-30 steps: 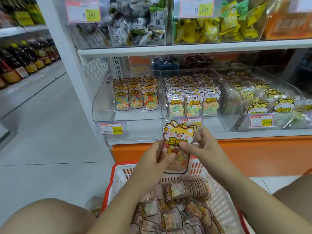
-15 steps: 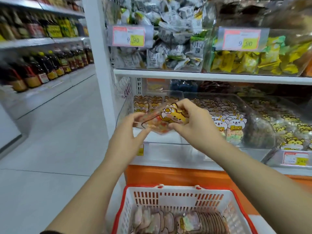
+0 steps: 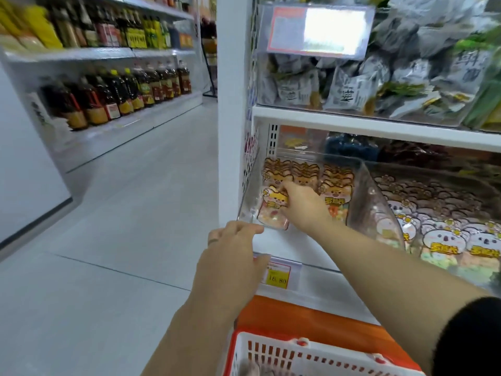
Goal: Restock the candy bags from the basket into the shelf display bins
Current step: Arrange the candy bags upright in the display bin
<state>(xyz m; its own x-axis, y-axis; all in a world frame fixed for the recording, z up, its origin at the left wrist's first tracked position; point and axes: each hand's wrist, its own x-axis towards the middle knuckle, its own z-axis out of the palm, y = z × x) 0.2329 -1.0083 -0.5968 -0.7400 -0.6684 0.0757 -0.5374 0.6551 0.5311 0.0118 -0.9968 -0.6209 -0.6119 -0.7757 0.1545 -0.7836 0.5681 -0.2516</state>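
Observation:
A candy bag [image 3: 272, 210] with an orange cat face and coloured sweets stands at the front of the left row inside the clear display bin [image 3: 245, 202]. My right hand [image 3: 303, 204] reaches into the bin and holds the bag's top. Rows of the same cat bags [image 3: 334, 180] fill the bin behind it. My left hand [image 3: 233, 256] hovers in front of the bin's front edge, fingers loosely curled and holding nothing. The red and white basket [image 3: 271, 354] sits below at the frame's bottom edge, its contents mostly cut off.
A second clear bin [image 3: 374, 210] to the right holds white koala candy bags. A yellow price tag [image 3: 276, 275] hangs on the shelf edge. Above, a shelf [image 3: 366, 123] carries grey snack packs. Open aisle floor and bottle shelves [image 3: 116, 88] lie to the left.
The bag went from both hands above the basket up into the left bin. My left hand has let go and dropped back. The view swung left and closer to the shelf.

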